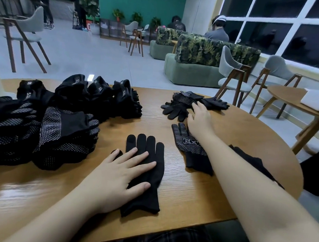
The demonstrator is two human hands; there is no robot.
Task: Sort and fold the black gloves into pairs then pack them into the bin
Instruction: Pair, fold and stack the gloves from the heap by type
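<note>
Folded glove pairs (67,116): stacked far left of our flat plain glove (147,168) | left hand (119,175) spread, pressing it | right hand (199,119) reaching loose gloves (188,103), grip unclear | bin unseen; several unsorted.

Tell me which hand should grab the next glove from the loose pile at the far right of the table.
Right. The right hand already reaches to the loose gloves, fingers touching them. The left hand lies flat on the plain glove near the table edge, holding it.
</note>
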